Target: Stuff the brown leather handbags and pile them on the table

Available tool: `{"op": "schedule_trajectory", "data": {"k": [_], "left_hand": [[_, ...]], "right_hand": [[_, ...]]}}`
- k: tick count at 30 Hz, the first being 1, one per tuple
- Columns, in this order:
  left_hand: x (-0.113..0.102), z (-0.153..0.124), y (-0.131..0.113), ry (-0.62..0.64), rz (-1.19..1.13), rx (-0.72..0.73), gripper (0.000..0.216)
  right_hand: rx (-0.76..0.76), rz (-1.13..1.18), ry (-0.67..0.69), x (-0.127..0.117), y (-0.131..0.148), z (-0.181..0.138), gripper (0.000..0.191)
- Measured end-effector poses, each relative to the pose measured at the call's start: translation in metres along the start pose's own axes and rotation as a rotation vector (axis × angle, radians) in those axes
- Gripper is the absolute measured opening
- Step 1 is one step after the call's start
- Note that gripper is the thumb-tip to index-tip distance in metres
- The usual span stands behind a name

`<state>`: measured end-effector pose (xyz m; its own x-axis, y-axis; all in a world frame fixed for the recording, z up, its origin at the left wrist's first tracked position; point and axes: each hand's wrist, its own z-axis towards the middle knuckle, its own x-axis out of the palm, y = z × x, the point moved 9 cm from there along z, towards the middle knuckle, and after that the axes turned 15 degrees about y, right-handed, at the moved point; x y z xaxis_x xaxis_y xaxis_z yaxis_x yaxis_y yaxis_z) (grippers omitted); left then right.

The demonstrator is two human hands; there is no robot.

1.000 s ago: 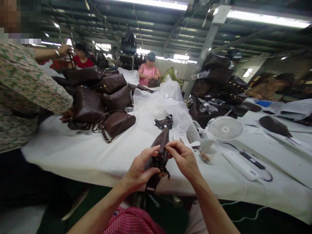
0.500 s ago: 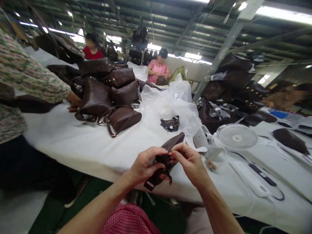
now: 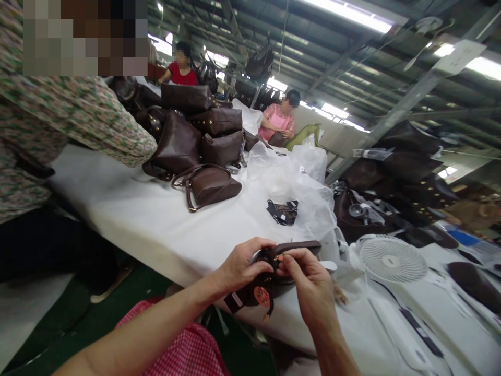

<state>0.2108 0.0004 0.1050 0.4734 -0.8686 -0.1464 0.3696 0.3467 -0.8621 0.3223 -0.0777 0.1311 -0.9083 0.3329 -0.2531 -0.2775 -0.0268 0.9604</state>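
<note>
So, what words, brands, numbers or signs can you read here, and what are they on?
No text is readable.
White fan: mark at its centre, too small to read.
Black tags on the table: pale print, too blurred.
Whitish plastic: small dark mark, too blurred.
Dark tag by the held bag: pale patch, too small.

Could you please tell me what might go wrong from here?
The small orange piece at the tips of the right hand might slip away. The bag, held near the edge of the table, could drop if the left hand loosens. Its dangling round charm might snag.
</note>
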Motion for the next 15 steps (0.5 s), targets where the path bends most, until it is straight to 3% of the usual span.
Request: {"op": "schedule_trajectory", "data": {"k": [2, 4, 8, 12, 15], "left_hand": [[0.004, -0.002, 0.001, -0.032, -0.043, -0.058, 0.043], [0.011, -0.001, 0.002, -0.025, -0.226, -0.115, 0.048], [0.022, 0.009, 0.003, -0.031, -0.584, -0.229, 0.029], [0.016, 0.013, 0.008, -0.208, -0.603, -0.281, 0.020], [0.015, 0.012, 0.007, -0.203, -0.517, -0.219, 0.013]], "right_hand": [[-0.002, 0.014, -0.030, -0.001, -0.001, 0.001, 0.025], [-0.011, 0.012, -0.032, -0.001, -0.002, 0.000, 0.025], [-0.040, -0.022, -0.072, -0.005, -0.004, -0.008, 0.022], [-0.033, 0.024, -0.126, -0.008, -0.011, -0.014, 0.024], [0.002, 0.151, -0.130, -0.009, -0.018, -0.013, 0.026]]}}
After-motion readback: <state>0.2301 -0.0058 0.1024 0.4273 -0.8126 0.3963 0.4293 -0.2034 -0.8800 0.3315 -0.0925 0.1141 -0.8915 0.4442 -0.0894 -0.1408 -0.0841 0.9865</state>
